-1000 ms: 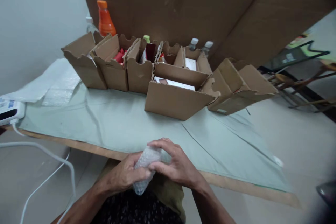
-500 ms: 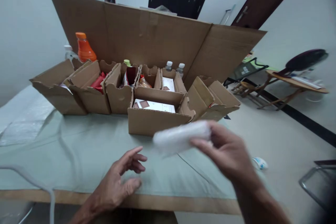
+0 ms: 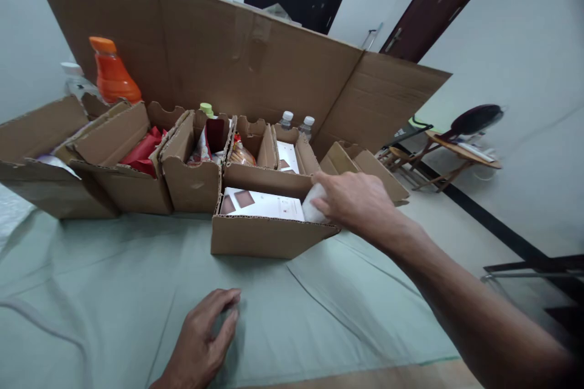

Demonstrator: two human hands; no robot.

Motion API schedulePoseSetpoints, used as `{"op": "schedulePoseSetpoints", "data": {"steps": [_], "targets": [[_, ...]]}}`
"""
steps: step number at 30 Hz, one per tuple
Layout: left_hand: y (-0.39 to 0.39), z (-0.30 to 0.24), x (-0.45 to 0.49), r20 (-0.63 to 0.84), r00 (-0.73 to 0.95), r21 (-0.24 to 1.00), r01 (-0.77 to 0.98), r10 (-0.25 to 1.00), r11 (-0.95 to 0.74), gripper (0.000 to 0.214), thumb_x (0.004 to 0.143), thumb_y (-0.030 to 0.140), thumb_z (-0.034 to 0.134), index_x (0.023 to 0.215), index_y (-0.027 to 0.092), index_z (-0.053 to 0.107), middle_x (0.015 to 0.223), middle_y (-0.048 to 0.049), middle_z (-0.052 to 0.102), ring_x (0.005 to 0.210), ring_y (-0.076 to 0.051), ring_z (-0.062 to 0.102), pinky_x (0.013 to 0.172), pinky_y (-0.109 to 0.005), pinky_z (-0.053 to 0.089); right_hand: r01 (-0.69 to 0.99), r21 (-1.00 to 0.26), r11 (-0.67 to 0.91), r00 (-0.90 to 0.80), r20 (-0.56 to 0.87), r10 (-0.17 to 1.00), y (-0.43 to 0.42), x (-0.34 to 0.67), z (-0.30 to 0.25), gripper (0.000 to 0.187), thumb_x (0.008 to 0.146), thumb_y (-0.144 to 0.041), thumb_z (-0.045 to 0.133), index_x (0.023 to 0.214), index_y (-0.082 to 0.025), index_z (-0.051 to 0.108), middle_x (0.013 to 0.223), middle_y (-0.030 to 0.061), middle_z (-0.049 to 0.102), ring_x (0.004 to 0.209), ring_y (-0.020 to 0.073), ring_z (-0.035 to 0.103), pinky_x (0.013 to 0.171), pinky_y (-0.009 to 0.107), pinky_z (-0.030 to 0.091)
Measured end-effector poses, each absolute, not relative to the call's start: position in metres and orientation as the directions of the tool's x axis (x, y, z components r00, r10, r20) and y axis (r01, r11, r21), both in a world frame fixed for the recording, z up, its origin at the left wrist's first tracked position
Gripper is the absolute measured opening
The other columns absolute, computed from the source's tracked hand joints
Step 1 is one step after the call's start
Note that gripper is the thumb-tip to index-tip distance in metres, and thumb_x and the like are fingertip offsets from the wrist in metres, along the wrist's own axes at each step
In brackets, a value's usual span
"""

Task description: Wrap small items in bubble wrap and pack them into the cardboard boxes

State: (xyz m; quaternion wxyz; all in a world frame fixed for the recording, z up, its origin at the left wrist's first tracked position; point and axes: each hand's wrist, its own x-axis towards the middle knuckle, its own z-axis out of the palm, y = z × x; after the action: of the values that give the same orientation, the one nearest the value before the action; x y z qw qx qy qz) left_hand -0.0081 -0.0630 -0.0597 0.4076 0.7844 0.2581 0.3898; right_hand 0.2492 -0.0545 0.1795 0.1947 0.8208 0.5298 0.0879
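Observation:
My right hand [image 3: 351,197] grips a white bubble-wrapped bundle [image 3: 314,202], its fingers closed over the top. The bundle is partly inside the right end of the front cardboard box [image 3: 269,239], beside a white carton with brown squares [image 3: 264,204] lying in that box. Part of the bundle is hidden by the hand and the box wall. My left hand [image 3: 207,337] is over the green cloth near the front of the table, fingers curved and thumb apart, with nothing in it.
Behind stands a row of open cardboard bins, holding a red packet [image 3: 145,152], a snack bag [image 3: 241,153] and another white carton [image 3: 287,157]. An orange bottle [image 3: 114,76] rises at the left, before a tall cardboard panel [image 3: 205,42]. A pale cable [image 3: 45,325] crosses the cloth.
My right hand has carried the white bundle forward from above the cloth into the right end of the front box. My left hand has lowered slightly toward the cloth. The view has moved closer.

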Motion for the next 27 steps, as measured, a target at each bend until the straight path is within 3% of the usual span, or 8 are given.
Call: {"op": "schedulePoseSetpoints", "data": {"steps": [7,10,13,19,21,23,25,27], "targets": [[-0.062,-0.059,-0.01,0.447,0.562,0.806,0.083,0.695,-0.586,0.018,0.093,0.024,0.059,0.107,0.023,0.07,0.094,-0.0041,0.078,0.083,-0.015,0.076,0.073,-0.018,0.061,0.938,0.256,-0.233,0.301,-0.268,0.915,-0.061,0.268,0.171,0.045,0.088,-0.028,0.051,0.13,-0.02,0.064,0.104,0.0103,0.078,0.095,0.031,0.073,0.071,0.035,0.047],[-0.061,-0.061,-0.009,0.465,0.552,0.797,0.08,0.692,-0.599,0.018,0.093,0.025,0.059,0.107,0.023,0.07,0.093,-0.004,0.078,0.082,-0.015,0.076,0.073,-0.018,0.061,0.91,0.338,-0.239,0.341,-0.283,0.896,-0.059,0.263,0.173,0.038,0.087,-0.03,0.056,0.122,-0.026,0.071,0.106,0.009,0.078,0.1,0.0329,0.072,0.072,0.035,0.047],[-0.061,-0.063,-0.008,0.466,0.544,0.795,0.089,0.698,-0.6,0.018,0.093,0.026,0.06,0.106,0.023,0.071,0.093,-0.0039,0.078,0.081,-0.015,0.076,0.073,-0.018,0.062,0.906,0.381,-0.183,0.322,-0.341,0.883,-0.047,0.255,0.174,0.028,0.085,-0.029,0.061,0.107,-0.023,0.077,0.105,0.0119,0.078,0.1,0.0338,0.072,0.07,0.034,0.046],[-0.061,-0.062,-0.009,0.402,0.563,0.837,0.095,0.722,-0.539,0.017,0.092,0.03,0.06,0.101,0.023,0.074,0.092,-0.0036,0.079,0.081,-0.016,0.077,0.071,-0.019,0.062,0.965,0.257,-0.052,0.162,-0.43,0.888,-0.04,0.264,0.177,0.028,0.084,-0.03,0.064,0.105,-0.016,0.076,0.104,0.0132,0.078,0.092,0.028,0.072,0.065,0.029,0.044],[-0.06,-0.059,-0.013,0.342,0.561,0.864,0.128,0.753,-0.488,0.02,0.092,0.034,0.06,0.1,0.024,0.075,0.094,-0.0051,0.079,0.083,-0.018,0.077,0.073,-0.022,0.062,0.978,0.196,-0.077,0.133,-0.287,0.949,-0.062,0.27,0.18,0.032,0.088,-0.033,0.061,0.114,-0.019,0.073,0.101,0.0099,0.078,0.089,0.0258,0.071,0.066,0.029,0.044],[-0.056,-0.055,-0.02,0.254,0.513,0.892,0.203,0.82,-0.403,0.028,0.091,0.042,0.061,0.107,0.023,0.074,0.101,-0.0078,0.078,0.087,-0.021,0.076,0.075,-0.028,0.063,0.973,0.126,-0.192,0.19,0.029,0.981,-0.098,0.274,0.178,0.033,0.093,-0.034,0.054,0.119,-0.022,0.071,0.092,0.0059,0.078,0.083,0.0231,0.071,0.067,0.029,0.045],[-0.048,-0.049,-0.023,0.157,0.401,0.92,0.272,0.903,-0.28,0.043,0.089,0.048,0.062,0.124,0.023,0.066,0.118,-0.0111,0.073,0.097,-0.025,0.073,0.082,-0.036,0.062,0.954,-0.025,-0.299,0.29,0.335,0.897,-0.137,0.276,0.164,0.031,0.097,-0.035,0.048,0.112,-0.023,0.072,0.085,0.0039,0.077,0.076,0.0208,0.07,0.069,0.031,0.047],[-0.036,-0.041,-0.021,0.11,0.286,0.947,0.26,0.952,-0.187,0.062,0.087,0.049,0.063,0.143,0.025,0.051,0.139,-0.0137,0.062,0.116,-0.028,0.066,0.095,-0.044,0.057,0.93,-0.233,-0.283,0.359,0.415,0.836,-0.166,0.278,0.137,0.028,0.096,-0.036,0.05,0.103,-0.021,0.073,0.091,0.0054,0.077,0.076,0.0198,0.07,0.071,0.032,0.051]]}}
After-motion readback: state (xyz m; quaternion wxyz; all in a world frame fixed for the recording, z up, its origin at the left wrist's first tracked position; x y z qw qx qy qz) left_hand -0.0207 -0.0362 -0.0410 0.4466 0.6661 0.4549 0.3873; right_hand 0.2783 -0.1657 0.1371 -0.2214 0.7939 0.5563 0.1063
